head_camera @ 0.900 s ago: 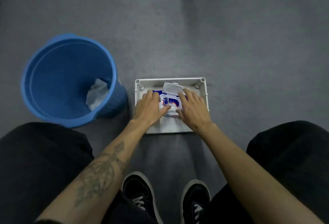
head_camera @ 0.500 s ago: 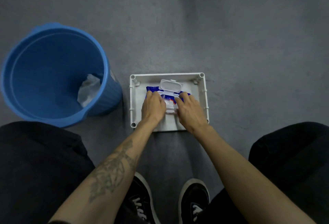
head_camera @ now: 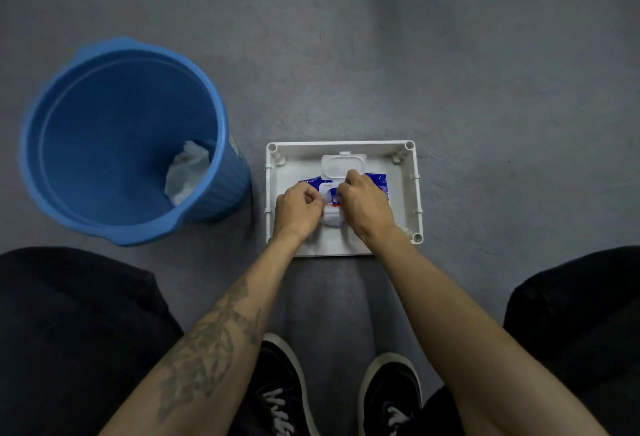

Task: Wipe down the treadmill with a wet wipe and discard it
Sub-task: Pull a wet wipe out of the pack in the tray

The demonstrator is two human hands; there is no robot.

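A blue wet wipe pack (head_camera: 376,179) lies in a white tray (head_camera: 414,193) on the floor, its white flip lid (head_camera: 343,165) standing open. My left hand (head_camera: 297,214) has its fingers curled and pinches a white wet wipe (head_camera: 331,220) at the pack's opening. My right hand (head_camera: 367,208) grips the pack beside the opening with curled fingers, one fingertip near the lid hinge. Most of the pack is hidden under both hands. No treadmill is in view.
A blue bucket (head_camera: 34,117) stands on the grey floor just left of the tray, with a crumpled white wipe (head_camera: 187,172) inside. My knees in black fabric fill the lower corners. My black shoes (head_camera: 280,387) stand below the tray.
Both hands have curled their fingers in over the pack's opening, and a bit of white wipe now shows between them. The view has shifted slightly.
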